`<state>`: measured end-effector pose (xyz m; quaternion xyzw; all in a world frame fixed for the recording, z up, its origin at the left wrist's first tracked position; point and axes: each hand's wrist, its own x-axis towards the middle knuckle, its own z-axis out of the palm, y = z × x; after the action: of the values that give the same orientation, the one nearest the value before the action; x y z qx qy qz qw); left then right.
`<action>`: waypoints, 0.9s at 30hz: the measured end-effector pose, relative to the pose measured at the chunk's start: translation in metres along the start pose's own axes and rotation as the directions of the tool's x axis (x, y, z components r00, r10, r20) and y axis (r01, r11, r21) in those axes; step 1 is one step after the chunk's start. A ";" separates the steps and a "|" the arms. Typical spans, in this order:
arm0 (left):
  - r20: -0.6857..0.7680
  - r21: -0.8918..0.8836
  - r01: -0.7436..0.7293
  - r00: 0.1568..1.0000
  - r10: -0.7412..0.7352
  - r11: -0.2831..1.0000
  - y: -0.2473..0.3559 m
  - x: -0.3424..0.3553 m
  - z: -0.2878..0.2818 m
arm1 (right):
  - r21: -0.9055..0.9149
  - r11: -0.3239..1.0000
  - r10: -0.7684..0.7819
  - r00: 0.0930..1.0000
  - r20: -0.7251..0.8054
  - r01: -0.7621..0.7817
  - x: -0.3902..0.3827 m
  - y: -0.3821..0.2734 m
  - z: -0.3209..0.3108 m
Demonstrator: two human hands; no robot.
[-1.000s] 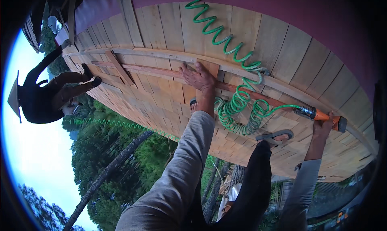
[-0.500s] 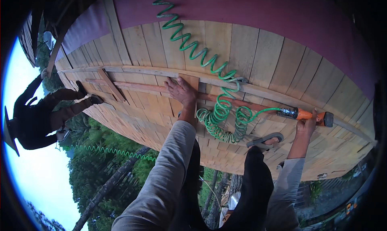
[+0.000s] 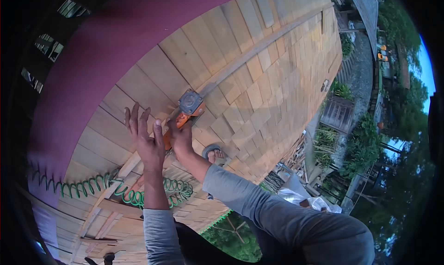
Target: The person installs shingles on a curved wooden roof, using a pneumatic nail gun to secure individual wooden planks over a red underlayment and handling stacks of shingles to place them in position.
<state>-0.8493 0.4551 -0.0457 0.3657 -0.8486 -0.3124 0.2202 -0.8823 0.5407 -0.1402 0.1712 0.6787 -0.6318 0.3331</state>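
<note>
Left hand (image 3: 151,149) moved beside the orange tool (image 3: 191,103) within right fingers (image 3: 174,130).

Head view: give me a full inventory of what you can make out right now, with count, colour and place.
Tool: 1, orange with a dark head, in the right hand at centre
Shingles: many, tan, across the centre
Strip: 1, pale brown, running diagonally over the shingles
Purple sheet: 1, purple, upper left
Hose: at least 1, green, coiled at lower left
Sandal: 1, grey, on the shingles
Silver sheeting: count unclear, silver, lower right
Trees: several, green, right side
Sky: blue, right rim
Foot: 1, in the sandal
Sleeves: 2, grey, lower edge
Left hand: 1, bare, open beside the tool
Right hand: 1, bare, around the tool
</note>
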 end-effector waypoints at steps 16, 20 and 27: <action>0.702 0.362 -0.482 0.704 0.107 0.798 0.148 0.138 0.198 | 0.619 0.678 0.248 0.916 0.314 -0.396 -0.023 -0.027 -0.021; 0.759 0.575 -0.547 0.633 -0.148 0.608 0.177 0.128 0.239 | 0.619 0.687 0.211 0.919 0.332 -0.381 -0.004 -0.018 -0.036; 0.780 0.586 -0.486 0.555 -0.289 0.648 0.166 0.144 0.231 | 0.290 0.956 -0.022 0.984 0.177 -0.031 -0.038 -0.065 -0.095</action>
<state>-1.1599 0.5202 -0.0739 0.1761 -0.9160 -0.0483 -0.3573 -0.9194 0.6310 -0.0686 0.1627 0.5452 -0.7370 0.3649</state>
